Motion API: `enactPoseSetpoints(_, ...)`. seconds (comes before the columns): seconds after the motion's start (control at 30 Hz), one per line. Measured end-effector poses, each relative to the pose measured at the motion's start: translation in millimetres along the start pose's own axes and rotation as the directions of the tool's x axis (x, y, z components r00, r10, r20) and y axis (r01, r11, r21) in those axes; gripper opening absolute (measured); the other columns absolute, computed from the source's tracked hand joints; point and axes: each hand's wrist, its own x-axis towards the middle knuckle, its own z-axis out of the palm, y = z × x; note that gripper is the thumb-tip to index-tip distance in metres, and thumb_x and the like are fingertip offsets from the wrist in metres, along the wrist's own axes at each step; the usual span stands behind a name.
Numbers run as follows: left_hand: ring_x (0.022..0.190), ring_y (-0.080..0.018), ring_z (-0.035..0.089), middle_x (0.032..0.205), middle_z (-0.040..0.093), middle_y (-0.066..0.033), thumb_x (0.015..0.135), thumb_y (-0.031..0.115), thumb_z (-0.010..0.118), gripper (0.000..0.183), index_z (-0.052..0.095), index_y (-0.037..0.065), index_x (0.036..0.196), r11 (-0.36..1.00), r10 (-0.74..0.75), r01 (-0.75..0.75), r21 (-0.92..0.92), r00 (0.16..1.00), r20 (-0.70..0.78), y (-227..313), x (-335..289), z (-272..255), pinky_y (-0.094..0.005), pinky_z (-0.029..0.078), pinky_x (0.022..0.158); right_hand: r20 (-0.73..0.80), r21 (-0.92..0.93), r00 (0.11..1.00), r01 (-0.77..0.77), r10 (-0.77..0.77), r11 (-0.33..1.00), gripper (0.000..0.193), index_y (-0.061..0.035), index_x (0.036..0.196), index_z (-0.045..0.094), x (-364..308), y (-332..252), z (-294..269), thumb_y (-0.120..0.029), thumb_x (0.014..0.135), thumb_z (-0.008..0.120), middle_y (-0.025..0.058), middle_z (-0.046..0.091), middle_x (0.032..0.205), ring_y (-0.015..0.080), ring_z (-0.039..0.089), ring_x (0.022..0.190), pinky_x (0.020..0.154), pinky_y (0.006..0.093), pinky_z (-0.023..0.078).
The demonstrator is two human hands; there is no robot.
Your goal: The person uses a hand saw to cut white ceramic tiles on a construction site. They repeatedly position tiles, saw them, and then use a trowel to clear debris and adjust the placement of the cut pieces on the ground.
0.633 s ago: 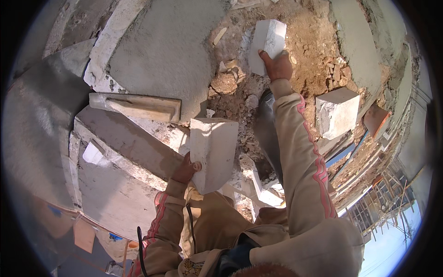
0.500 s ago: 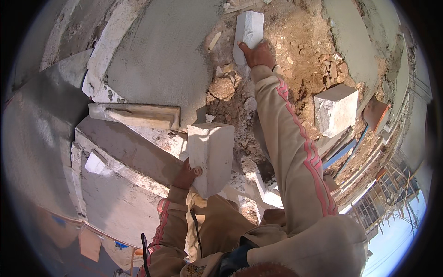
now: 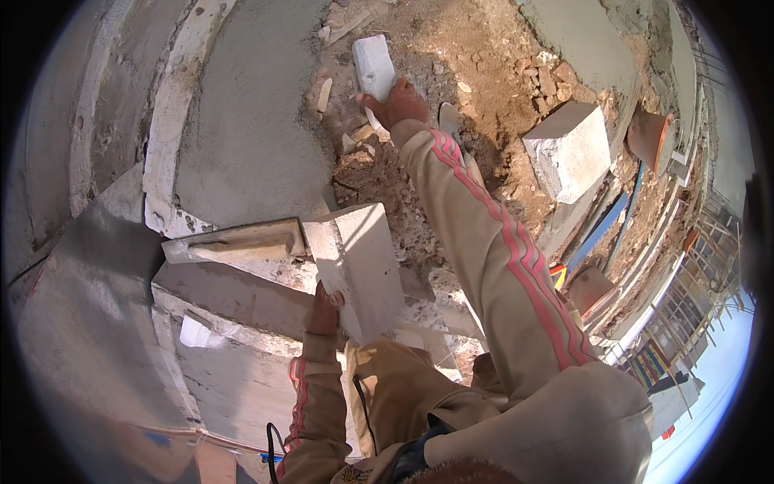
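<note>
My left hand (image 3: 326,312) is closed on the near left side of a large pale block (image 3: 367,262), its thumb against the face. The block stands tilted in front of my knees, by the end of a wooden float-like piece (image 3: 238,244). My right arm stretches far forward. At its end my right hand (image 3: 401,106) grips a smaller white block (image 3: 373,64) by its near right side, over rubble at the edge of the wet grey mortar (image 3: 250,105). The fingers partly cover this block, and I cannot tell whether it rests on the ground.
Another large white block (image 3: 571,153) sits on the right, beside broken brick pieces (image 3: 548,85). Beyond it are an orange-brown board (image 3: 647,137) and a blue strip (image 3: 598,231). Loose brown soil (image 3: 484,48) lies ahead. A pale stone edge (image 3: 173,129) borders the mortar on the left.
The view has swung, so most things sit further left or lower. My right hand has shifted the white block slightly forward and turned it. The large block in my left hand leans more.
</note>
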Motion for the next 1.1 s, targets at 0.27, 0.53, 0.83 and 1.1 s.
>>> enactPoseSetpoints(0.27, 0.085, -0.0142, 0.056, 0.099, 0.060, -0.0054, 0.100, 0.017, 0.051, 0.029, 0.052, 0.002, 0.125, 0.994, -0.019, 0.018, -0.107, 1.000, -0.007, 2, 73, 19, -0.0339, 0.050, 0.075, 0.578, 0.722, 0.770, -0.330, -0.268, 0.608, 0.075, -0.0006, 0.133, 0.057, -134, 78, -85, -0.065, 0.094, 0.054, 0.0131, 0.065, 0.116, 0.0287, 0.062, 0.111, 0.094, 0.0430, 0.051)
enactPoseSetpoints(0.53, 0.102, -0.0208, 0.059, 0.110, 0.065, -0.0152, 0.098, 0.042, 0.060, 0.056, 0.054, -0.003, 0.132, 0.907, 0.222, -0.302, 0.294, 0.935, 0.277, 126, 71, 175, -0.0361, 0.048, 0.093, 0.490, 0.862, 0.864, -0.459, -0.119, 0.217, 0.081, 0.0057, 0.141, 0.043, -237, 114, -155, -0.037, 0.084, 0.081, 0.0184, 0.064, 0.124, 0.0250, 0.062, 0.113, 0.095, 0.0387, 0.052)
enactPoseSetpoints(0.83, 0.078, -0.0136, 0.055, 0.083, 0.062, -0.0093, 0.101, 0.054, 0.050, 0.062, 0.060, -0.005, 0.111, 0.933, 0.240, -0.243, 0.267, 0.970, 0.046, 119, 80, 221, -0.0322, 0.046, 0.070, -0.083, 0.698, 0.996, 0.041, 0.024, 0.715, 0.084, 0.0093, 0.139, 0.042, -211, 99, -149, -0.033, 0.079, 0.083, 0.0256, 0.065, 0.118, 0.0275, 0.067, 0.104, 0.084, 0.0354, 0.055)
enactPoseSetpoints(1.1, 0.056, -0.0113, 0.045, 0.057, 0.054, -0.0079, 0.104, 0.042, 0.052, 0.056, 0.064, -0.005, 0.078, 0.873, 0.461, -0.403, 0.274, 0.867, -0.191, 106, 116, 240, -0.0370, 0.038, 0.052, -0.110, 0.418, 0.988, -0.056, 0.111, 0.907, 0.108, 0.0082, 0.151, 0.029, -198, 87, -154, -0.048, 0.074, 0.082, 0.0339, 0.052, 0.133, 0.0450, 0.055, 0.123, 0.101, 0.0464, 0.047)
